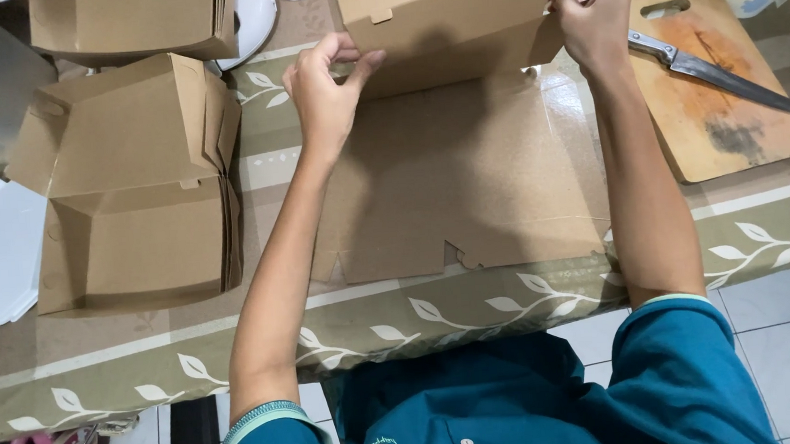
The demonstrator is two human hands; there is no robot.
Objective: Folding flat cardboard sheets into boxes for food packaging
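1. The flat cardboard box blank (455,175) lies on the leaf-patterned tablecloth (403,320), its far panel raised upright.
2. The left hand (326,91) is pinched on the panel's left corner; the right hand (589,5) is clamped on the right corner — both closed on card.
3. The fold is best creased evenly along the score — equal pressure from each side.
4. The knife (717,70) on the cutting board (736,143) is best kept apart.

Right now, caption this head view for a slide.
Both hands, left and right, fold a flat cardboard box blank beside finished boxes.
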